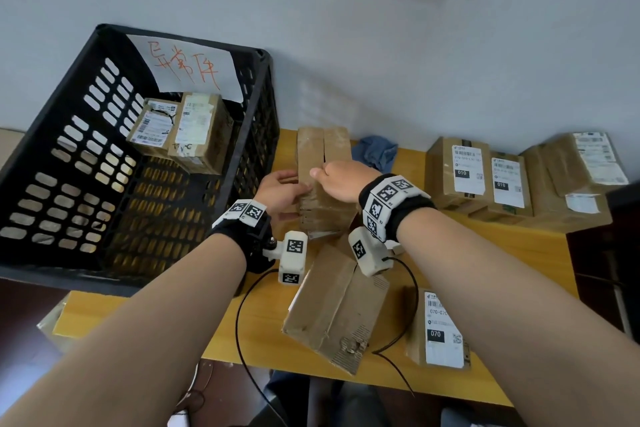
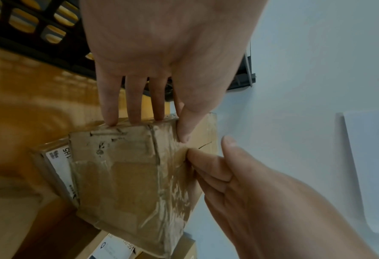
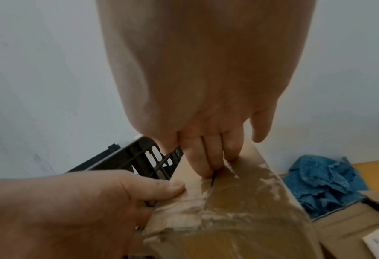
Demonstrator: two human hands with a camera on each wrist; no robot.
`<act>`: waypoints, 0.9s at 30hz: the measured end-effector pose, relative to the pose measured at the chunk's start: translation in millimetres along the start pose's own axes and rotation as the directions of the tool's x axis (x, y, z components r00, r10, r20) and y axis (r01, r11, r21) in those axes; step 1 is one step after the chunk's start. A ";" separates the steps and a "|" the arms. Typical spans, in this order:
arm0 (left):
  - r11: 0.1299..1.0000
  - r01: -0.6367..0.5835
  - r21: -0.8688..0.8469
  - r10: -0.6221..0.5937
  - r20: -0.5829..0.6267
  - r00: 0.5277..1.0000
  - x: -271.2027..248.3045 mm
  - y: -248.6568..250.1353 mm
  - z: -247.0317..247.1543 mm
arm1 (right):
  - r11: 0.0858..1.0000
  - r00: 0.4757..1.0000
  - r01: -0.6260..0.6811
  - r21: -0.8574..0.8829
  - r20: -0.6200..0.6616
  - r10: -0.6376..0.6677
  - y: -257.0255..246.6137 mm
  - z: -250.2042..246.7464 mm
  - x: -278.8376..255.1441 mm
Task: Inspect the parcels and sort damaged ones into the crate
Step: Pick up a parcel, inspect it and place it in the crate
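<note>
A brown parcel (image 1: pixel 322 156) wrapped in wrinkled clear tape stands tilted on the yellow table (image 1: pixel 263 322), right of the black crate (image 1: pixel 104 279). My left hand (image 1: pixel 284 191) grips its left upper corner, thumb on the top face and fingers down the side (image 2: pixel 159 121). My right hand (image 1: pixel 341 180) rests straight fingertips on a dark slit in the top seam (image 3: pixel 208 166), with thumb and little finger free. The parcel's (image 2: pixel 122 175) cardboard is scuffed and creased under the tape. Two labelled parcels (image 1: pixel 156 125) (image 1: pixel 202 132) lie inside the crate.
A torn brown parcel (image 1: pixel 336 308) lies near the table's front, and a labelled one (image 1: pixel 438 329) is to its right. Several labelled parcels (image 1: pixel 485 177) stand at the back right. A blue cloth (image 1: pixel 375 152) lies by the wall. Black cables trail from the wrists.
</note>
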State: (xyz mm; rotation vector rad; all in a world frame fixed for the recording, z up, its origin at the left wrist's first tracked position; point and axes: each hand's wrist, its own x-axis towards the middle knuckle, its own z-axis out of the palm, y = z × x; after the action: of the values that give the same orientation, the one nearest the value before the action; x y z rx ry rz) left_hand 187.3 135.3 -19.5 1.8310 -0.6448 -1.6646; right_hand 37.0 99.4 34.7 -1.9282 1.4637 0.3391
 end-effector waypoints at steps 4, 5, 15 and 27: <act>1.000 -0.016 -0.011 0.016 -0.003 1.000 1.1 -1.0 0.8 | 0.999 1.000 -0.008 -0.047 -0.025 0.007 3.0 5.0 3.9; 1.000 -0.018 -0.011 0.018 -0.005 1.000 0.7 -1.4 0.9 | 0.999 1.000 -0.003 -0.050 -0.024 0.002 2.4 5.0 3.1; 1.000 0.019 0.004 -0.019 0.032 0.999 -5.6 -4.8 -5.7 | 0.910 0.948 0.088 0.404 -0.316 0.049 30.9 -16.9 -14.9; 0.983 -0.173 -0.062 0.172 -0.026 0.985 -19.5 7.5 -2.7 | 0.680 0.935 -0.123 0.723 -0.145 0.324 31.7 3.2 -12.2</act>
State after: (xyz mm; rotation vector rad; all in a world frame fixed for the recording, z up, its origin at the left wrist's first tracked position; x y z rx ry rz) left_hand 188.1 143.7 -0.3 1.6946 -0.7116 -1.5332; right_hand 4.2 106.4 28.1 -1.1846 1.6827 -0.3661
